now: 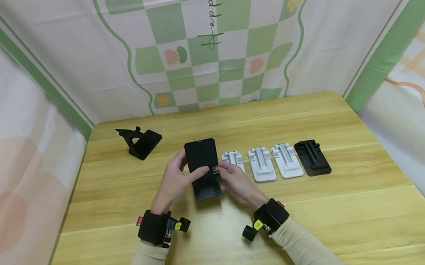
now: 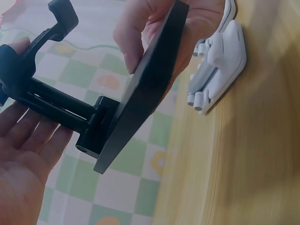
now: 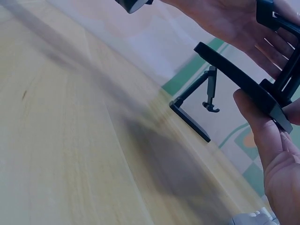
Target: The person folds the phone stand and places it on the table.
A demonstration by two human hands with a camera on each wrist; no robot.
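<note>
Above the table (image 1: pixel 220 252), mid-scene | held stand (image 1: pixel 201 156), black, unfolded | my left hand (image 1: pixel 172 181) grips it, thumb across its face | my right hand (image 1: pixel 239 182) pinches its right edge | right: three white stands (image 1: pixel 262 165), one flat black stand (image 1: pixel 313 158) | far left: one unfolded black stand (image 1: pixel 147 145)

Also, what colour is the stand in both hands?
Black; the held stand shows best in the left wrist view.

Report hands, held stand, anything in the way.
Left hand, right hand both gripping black stand. Stand partly unfolded, held above table. Folded white stands near right hand; no blockage seen.
</note>
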